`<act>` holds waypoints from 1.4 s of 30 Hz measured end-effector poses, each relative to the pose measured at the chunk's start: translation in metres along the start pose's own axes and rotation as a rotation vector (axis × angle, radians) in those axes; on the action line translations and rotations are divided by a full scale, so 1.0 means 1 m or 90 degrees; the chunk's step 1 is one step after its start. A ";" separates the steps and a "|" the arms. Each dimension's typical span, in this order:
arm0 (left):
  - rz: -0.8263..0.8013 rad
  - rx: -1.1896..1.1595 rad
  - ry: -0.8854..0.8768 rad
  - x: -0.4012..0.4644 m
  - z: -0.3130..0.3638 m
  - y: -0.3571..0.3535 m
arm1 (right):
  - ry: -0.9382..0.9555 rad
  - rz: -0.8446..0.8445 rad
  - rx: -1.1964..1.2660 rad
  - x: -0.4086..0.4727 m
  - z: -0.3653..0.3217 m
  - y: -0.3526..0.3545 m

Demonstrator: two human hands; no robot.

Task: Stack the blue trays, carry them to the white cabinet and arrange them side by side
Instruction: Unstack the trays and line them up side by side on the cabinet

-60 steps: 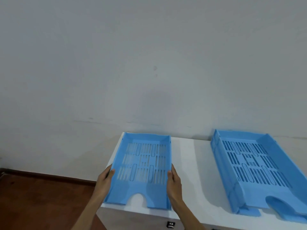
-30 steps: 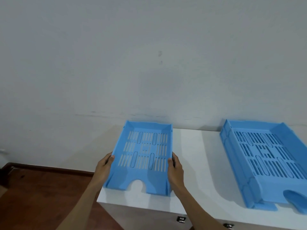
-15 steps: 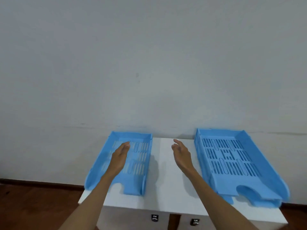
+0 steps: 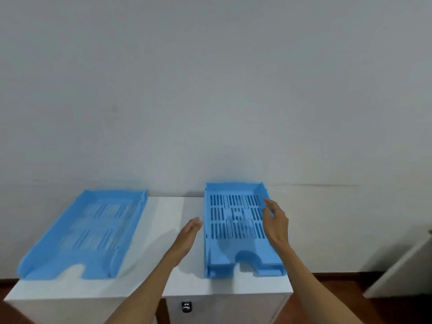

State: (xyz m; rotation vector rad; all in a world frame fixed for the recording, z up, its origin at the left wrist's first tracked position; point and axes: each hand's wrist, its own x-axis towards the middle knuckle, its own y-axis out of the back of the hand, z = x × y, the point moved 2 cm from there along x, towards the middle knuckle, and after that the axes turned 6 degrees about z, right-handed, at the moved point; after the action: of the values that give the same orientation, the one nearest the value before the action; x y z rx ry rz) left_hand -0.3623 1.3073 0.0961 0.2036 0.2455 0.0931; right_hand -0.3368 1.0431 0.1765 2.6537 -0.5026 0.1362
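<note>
Two blue slotted trays lie flat on the white cabinet (image 4: 163, 286), apart from each other. The left tray (image 4: 86, 232) rests near the cabinet's left edge. The right tray (image 4: 236, 228) sits at the right end, against the wall. My left hand (image 4: 189, 232) hovers open over the bare cabinet top, just left of the right tray's left wall. My right hand (image 4: 275, 220) is open at that tray's right wall, fingers spread, holding nothing.
A grey wall rises right behind the cabinet. The cabinet front shows a small black lock (image 4: 186, 307). Red-brown floor lies on both sides. A white panel (image 4: 402, 270) leans at the far right.
Both hands have let go of the left tray and moved right to either side of the right tray. The view has swung to the right.
</note>
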 end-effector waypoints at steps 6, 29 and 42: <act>-0.019 -0.123 0.092 0.004 -0.009 -0.044 | -0.154 -0.006 -0.041 0.020 0.061 0.039; 0.157 -0.162 -0.001 -0.015 0.047 -0.052 | -0.219 -0.140 0.132 0.030 0.060 0.021; 0.299 -0.112 -0.070 -0.032 0.011 0.126 | -0.162 -0.144 0.106 -0.041 -0.016 -0.113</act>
State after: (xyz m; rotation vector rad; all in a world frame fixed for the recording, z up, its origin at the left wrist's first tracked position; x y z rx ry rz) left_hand -0.3991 1.4239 0.1408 0.0881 0.0744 0.5663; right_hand -0.3332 1.1587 0.1390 2.8846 -0.2753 -0.2417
